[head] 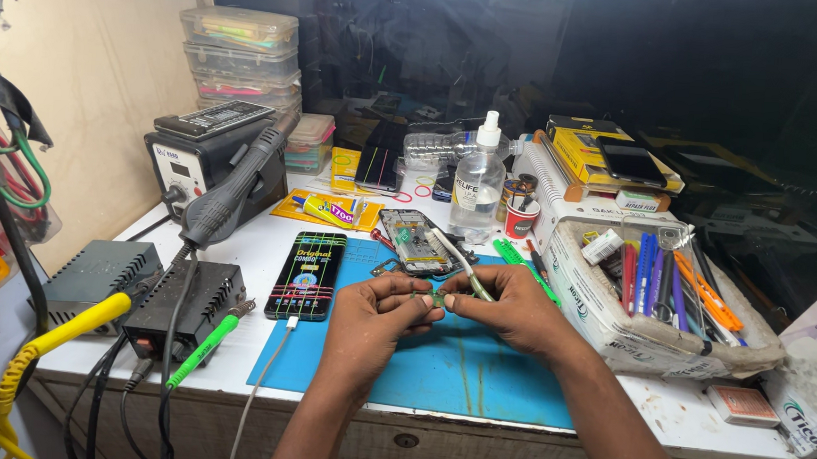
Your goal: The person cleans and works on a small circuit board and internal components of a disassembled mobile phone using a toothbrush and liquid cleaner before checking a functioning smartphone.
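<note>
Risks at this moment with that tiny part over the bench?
1. The small green part is pinched only by fingertips of the left hand and right hand; dropped, it may vanish into clutter.
2. The tweezers in the right hand could slip and scratch the opened phone.
3. The liquid bottle stands close; an elbow might tip it.

A phone repair workshop: a cluttered bench [680,421] carries a hot-air rework station [207,156], an opened phone [412,241] and a box of tools [655,301].
</note>
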